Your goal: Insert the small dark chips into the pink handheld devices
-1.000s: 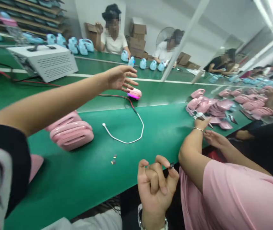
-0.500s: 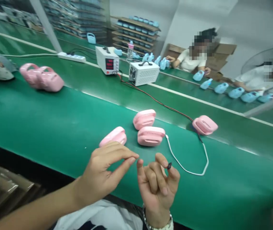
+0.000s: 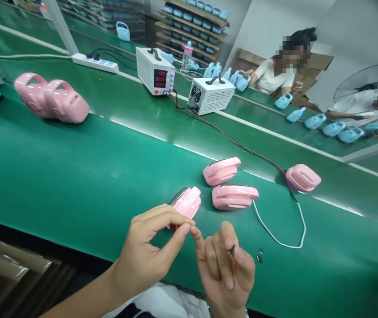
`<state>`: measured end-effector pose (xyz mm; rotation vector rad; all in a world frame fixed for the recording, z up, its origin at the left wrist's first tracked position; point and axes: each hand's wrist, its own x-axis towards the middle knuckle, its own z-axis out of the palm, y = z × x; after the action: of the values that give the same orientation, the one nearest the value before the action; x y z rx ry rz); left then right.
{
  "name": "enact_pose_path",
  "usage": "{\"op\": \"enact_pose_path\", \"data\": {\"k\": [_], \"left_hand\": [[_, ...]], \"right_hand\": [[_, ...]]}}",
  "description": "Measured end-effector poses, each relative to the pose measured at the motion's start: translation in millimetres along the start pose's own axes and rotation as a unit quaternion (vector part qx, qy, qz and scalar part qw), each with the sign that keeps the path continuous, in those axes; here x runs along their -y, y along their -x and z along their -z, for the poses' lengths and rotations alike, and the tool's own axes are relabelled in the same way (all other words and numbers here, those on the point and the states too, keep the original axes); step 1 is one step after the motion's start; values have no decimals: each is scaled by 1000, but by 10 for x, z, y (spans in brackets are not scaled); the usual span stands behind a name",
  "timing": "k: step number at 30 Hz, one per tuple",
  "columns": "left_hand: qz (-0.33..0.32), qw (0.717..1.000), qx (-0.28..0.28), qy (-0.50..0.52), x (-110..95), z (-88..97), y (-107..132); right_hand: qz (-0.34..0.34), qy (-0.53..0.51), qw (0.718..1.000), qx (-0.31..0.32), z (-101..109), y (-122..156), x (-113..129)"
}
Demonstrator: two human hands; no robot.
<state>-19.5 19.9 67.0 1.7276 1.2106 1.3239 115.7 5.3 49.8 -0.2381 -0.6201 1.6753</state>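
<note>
My right hand (image 3: 225,269) is held palm-up over the near edge of the green belt (image 3: 76,176), fingers curled. It pinches a small dark part (image 3: 232,249) between thumb and forefinger. My left hand (image 3: 152,251) is closed in a pinch, its fingertips touching the tip of my right hand's little finger. What that pinch holds is too small to see. Just beyond my hands lie three pink devices (image 3: 187,202), (image 3: 221,170), (image 3: 234,196). A fourth pink device (image 3: 303,177) sits farther right, joined to a white cable (image 3: 278,238).
Tiny loose parts (image 3: 259,256) lie on the belt by my right hand. Two white power units (image 3: 155,70), (image 3: 210,95) stand behind, with red and black leads. Pink shells (image 3: 51,99) sit far left. People work with blue devices (image 3: 328,126) across the line.
My left hand drew back from the far pink device and now pinches at my right hand's fingertips. The view swung left, away from the neighbour in pink. My right hand kept its small part.
</note>
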Motion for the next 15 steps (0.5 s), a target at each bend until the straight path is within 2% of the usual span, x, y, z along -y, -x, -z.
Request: {"op": "enact_pose_path", "data": {"k": [3,7,12,14,15], "left_hand": [[-25,999,-3,-25,40,40,2],[-23,999,30,-16,60,99,21],[-20,998,55,-23,49,79,28],[-22,999,37,-24,50,10,35],[-17,999,10,-25,50,-30,40]], "right_hand": [[19,104,994,-2,-13,29,-18],[52,204,977,-16,-33,70,-14],[41,255,966,-1,-73,120,23],[41,256,966,0,-93,154,49],[51,259,965,-6,-100,174,65]]}}
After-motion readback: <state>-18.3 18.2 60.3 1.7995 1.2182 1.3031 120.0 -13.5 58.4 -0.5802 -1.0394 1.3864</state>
